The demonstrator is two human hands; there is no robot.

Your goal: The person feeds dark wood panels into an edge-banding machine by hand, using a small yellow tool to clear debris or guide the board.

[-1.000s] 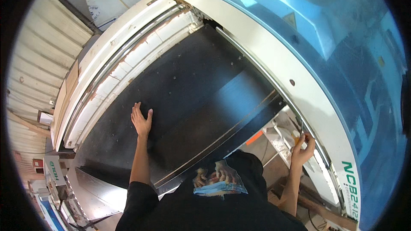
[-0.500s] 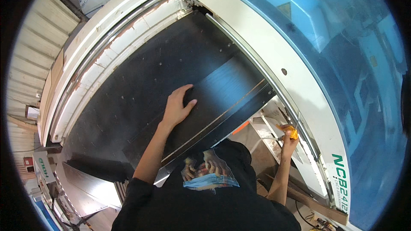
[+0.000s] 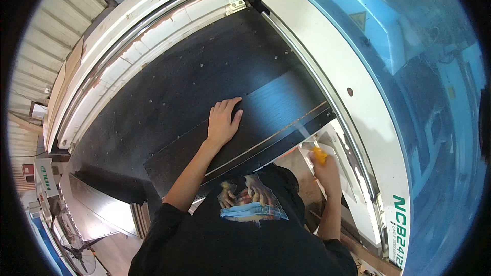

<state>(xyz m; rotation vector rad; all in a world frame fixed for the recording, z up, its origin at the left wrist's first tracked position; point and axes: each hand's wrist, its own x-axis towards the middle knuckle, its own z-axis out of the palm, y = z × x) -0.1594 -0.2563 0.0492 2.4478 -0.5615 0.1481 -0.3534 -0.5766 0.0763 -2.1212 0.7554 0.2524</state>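
My left hand [image 3: 223,122] rests on a dark wood-grain board [image 3: 271,105], fingers stretched out and thumb apart, holding nothing. The board lies on a black bed [image 3: 128,105] dotted with small holes, and its pale raw edge faces me. At the right, just off the bed's near edge, my right hand [image 3: 328,174] is closed around a yellow-handled tool [image 3: 319,154]. A narrow pale blade or shaft extends from the handle toward the board's edge. Motion blurs this tool, so I cannot tell its exact kind.
A metal rail [image 3: 302,59] runs along the bed's right side beside a white machine beam [image 3: 342,66] with a blue transparent cover [image 3: 434,138]. Another rail [image 3: 135,33] borders the far left. Several stacked panels [image 3: 139,220] stand at the lower left, near a fan [image 3: 76,250].
My right hand has swung left and up with the yellow-handled tool, from beside the rail toward the board's near edge. My left hand stays on the board. The whole view has shifted slightly.
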